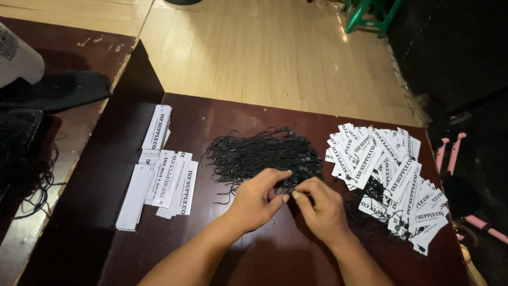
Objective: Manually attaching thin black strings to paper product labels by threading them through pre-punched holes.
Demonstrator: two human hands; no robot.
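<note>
A tangled pile of thin black strings (259, 153) lies in the middle of a dark brown table (211, 116). My left hand (258, 200) and my right hand (320, 206) meet at the pile's near edge, fingertips pinched together on a black string. To the left lie stacks of white printed paper tags (164, 180) without strings. On the right is a spread heap of white tags (394, 175) with black strings attached.
A second brown table (69, 53) stands to the left with dark cloth (58, 90), black cords (37, 180) and a pale cap (16, 58) on it. Beyond is light wooden floor (264, 47), a green frame (370, 16) and pink bars (450, 153) at right.
</note>
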